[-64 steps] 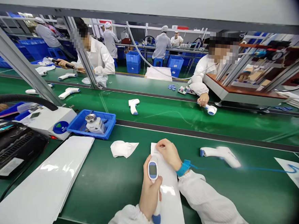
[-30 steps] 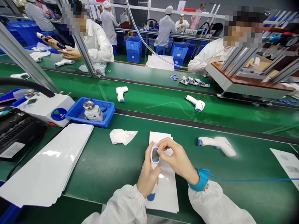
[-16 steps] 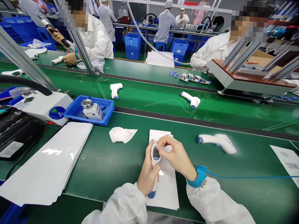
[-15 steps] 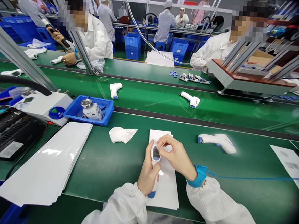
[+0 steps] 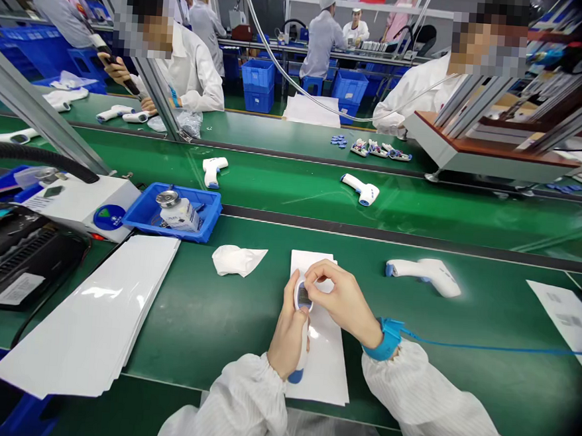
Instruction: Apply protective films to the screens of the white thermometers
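A white and blue handheld thermometer (image 5: 304, 297) with a small dark screen is upright over a stack of white sheets (image 5: 324, 373). My left hand (image 5: 288, 331) is wrapped round its body. My right hand (image 5: 339, 301), with a blue strap at the wrist, has its thumb and forefinger pinched at the screen's upper right edge; whatever lies between the fingertips is too small to make out. To the right, another white thermometer (image 5: 429, 274) lies on the green bench. A crumpled white wipe (image 5: 238, 261) rests left of my hands.
Two thermometers (image 5: 214, 171) (image 5: 361, 190) lie on the green belt (image 5: 283, 191). At left are a blue tray (image 5: 205, 233) with a bottle, white sheets (image 5: 89, 317), a white device (image 5: 117, 199) and a black case (image 5: 19, 259). People work across the belt.
The thermometers on the belt have shifted left. Across the belt, a person's hand has moved off a thermometer. My hands have hardly moved.
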Motion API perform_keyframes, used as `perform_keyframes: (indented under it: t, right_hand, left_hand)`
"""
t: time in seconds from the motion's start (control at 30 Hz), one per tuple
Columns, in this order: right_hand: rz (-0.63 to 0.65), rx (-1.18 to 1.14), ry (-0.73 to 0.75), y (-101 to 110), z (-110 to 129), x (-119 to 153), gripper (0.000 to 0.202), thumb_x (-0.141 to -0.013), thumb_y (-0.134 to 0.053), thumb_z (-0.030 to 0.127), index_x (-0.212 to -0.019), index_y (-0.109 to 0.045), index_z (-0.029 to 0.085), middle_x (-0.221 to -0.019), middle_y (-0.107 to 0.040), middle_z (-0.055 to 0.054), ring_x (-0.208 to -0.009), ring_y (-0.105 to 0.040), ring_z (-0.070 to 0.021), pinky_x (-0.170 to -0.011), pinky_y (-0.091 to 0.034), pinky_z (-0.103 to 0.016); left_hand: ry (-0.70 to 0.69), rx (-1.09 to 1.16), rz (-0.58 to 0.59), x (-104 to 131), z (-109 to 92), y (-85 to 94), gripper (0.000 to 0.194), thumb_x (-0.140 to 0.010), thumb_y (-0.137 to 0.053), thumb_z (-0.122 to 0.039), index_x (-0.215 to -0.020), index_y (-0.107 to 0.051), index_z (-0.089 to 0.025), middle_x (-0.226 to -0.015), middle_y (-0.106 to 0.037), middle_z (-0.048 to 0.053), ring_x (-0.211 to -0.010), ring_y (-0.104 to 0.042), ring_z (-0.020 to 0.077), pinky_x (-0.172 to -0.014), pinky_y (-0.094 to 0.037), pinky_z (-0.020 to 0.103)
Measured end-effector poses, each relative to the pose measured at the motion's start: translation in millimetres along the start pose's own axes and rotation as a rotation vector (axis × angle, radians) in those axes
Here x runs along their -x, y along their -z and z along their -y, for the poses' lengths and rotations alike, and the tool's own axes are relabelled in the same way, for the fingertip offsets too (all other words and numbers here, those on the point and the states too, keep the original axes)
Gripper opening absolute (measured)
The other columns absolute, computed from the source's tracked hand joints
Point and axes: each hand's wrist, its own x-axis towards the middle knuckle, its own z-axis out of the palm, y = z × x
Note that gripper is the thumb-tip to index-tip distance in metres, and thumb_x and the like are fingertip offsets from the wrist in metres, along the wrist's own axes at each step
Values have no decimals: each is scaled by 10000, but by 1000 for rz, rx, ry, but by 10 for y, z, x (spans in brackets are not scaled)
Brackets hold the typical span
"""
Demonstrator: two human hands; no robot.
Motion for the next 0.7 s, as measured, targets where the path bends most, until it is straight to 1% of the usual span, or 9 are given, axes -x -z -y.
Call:
perform_keyframes:
  t: [0.1,0.27,0.4,0.47,0.5,0.57,0.63,0.67,0.7]
  right_hand:
    - [-4,12,7,-5,0,0,114,-757,-549,122,-702,-579,218,-823,-648,-11,-808,-601,-170,-753,-474,-304]
    - [-13,28,13,-17,-14,3,110,-751,-552,121,-700,-567,217,-815,-642,-7,-795,-601,-168,-747,-471,-300]
    - [-18,34,25,-29,-18,5,108,-760,-556,123,-712,-569,218,-820,-640,-8,-800,-601,-171,-765,-472,-308]
    - [-19,32,34,-30,-16,3,110,-765,-562,121,-710,-566,217,-824,-640,-8,-805,-603,-171,-767,-471,-308]
    - [-18,34,38,-28,-15,1,111,-769,-565,122,-710,-565,215,-823,-638,-8,-806,-602,-170,-764,-470,-306]
    - [-9,33,37,-18,-23,0,105,-797,-560,136,-726,-569,214,-819,-632,-9,-804,-597,-168,-757,-467,-304]
    - [30,9,21,-6,-47,5,74,-842,-549,177,-792,-587,215,-843,-633,-12,-822,-595,-167,-771,-470,-307]
    - [63,-9,16,-2,-65,11,43,-853,-557,200,-851,-595,219,-886,-638,-17,-855,-595,-171,-795,-473,-315]
    - [100,-23,21,-1,-86,20,77,-846,-584,220,-922,-597,225,-950,-640,-25,-906,-592,-180,-831,-474,-327]
  left_hand:
    - [-7,6,4,-2,3,4,658,-880,-482,-348,-1487,-231,-318,-1321,-554,86,-424,-426,40,-418,-409,213]
    - [-29,-2,50,-7,25,23,624,-916,-413,-328,-1499,-193,-307,-1221,-605,81,-396,-398,39,-431,-412,229]
    - [-33,-13,28,-5,21,30,631,-899,-438,-327,-1491,-224,-291,-1175,-621,80,-435,-435,57,-448,-418,219]
    - [-30,-11,17,-5,16,26,634,-894,-449,-337,-1488,-231,-293,-1119,-637,71,-438,-441,63,-448,-416,217]
    - [-27,-6,18,-6,14,23,634,-896,-450,-344,-1488,-228,-294,-1065,-648,62,-427,-433,64,-443,-412,217]
    - [-18,12,39,-8,13,22,639,-902,-442,-353,-1492,-205,-296,-888,-649,22,-388,-400,63,-422,-393,215]
    - [-7,36,59,-10,12,31,652,-907,-429,-350,-1499,-163,-290,-704,-583,-31,-358,-361,64,-400,-368,204]
    - [1,44,62,-10,11,39,663,-905,-430,-352,-1501,-147,-282,-652,-544,-48,-354,-354,66,-394,-360,200]
    - [5,49,70,-10,10,50,677,-902,-438,-360,-1501,-135,-271,-626,-516,-57,-356,-355,68,-393,-356,198]
